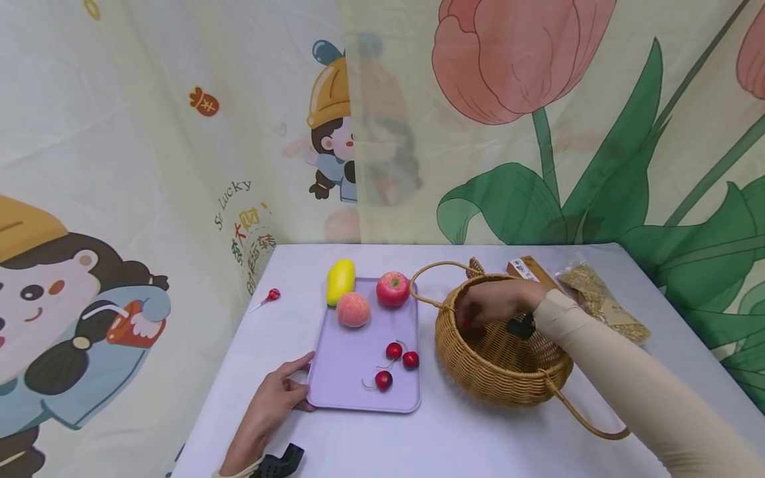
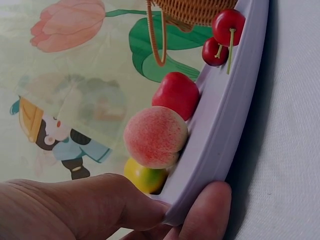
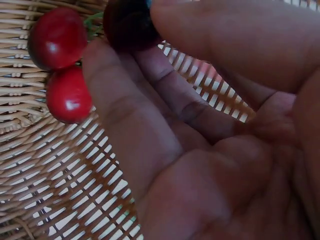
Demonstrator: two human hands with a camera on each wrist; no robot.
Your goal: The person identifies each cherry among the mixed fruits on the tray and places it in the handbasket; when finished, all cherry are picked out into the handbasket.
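My left hand pinches the near left edge of a lilac tray, thumb on one side and fingers on the other. On the tray lie a yellow mango, a peach, a red apple and three cherries with stems. My right hand reaches down inside a wicker basket. There, in the right wrist view, thumb and fingers pinch a dark cherry. Two red cherries lie beside the fingertips against the woven wall.
A red lollipop lies left of the tray. Behind the basket are a brown box and a clear bag of grain-like pieces. The basket's two handles stick out to its sides. A printed curtain hangs behind the table.
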